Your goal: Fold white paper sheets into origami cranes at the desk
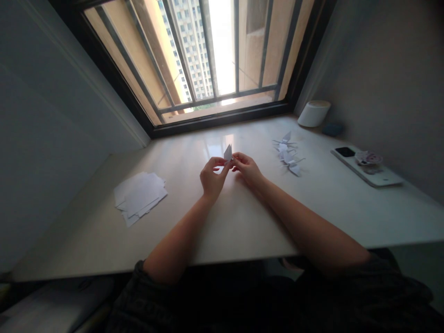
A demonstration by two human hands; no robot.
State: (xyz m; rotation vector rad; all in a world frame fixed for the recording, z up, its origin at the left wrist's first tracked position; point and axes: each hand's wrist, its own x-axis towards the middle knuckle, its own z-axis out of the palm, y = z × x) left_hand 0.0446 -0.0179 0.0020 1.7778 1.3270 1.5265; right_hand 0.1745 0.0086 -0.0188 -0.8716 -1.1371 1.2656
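A small folded white paper piece [228,152] stands up between my two hands above the middle of the pale desk [243,217]. My left hand [211,178] pinches its left side with fingers closed. My right hand [247,169] pinches the right side, fingers curled onto it. A loose stack of white paper sheets [138,198] lies on the desk to the left. Several finished folded paper cranes [288,155] lie in a cluster to the right of my hands.
A white cylinder [314,113] stands in the far right corner by the barred window [215,60]. A white phone-like slab [367,169] with a small round item on it lies at the right, near the grey wall. The desk's front edge runs just before my elbows.
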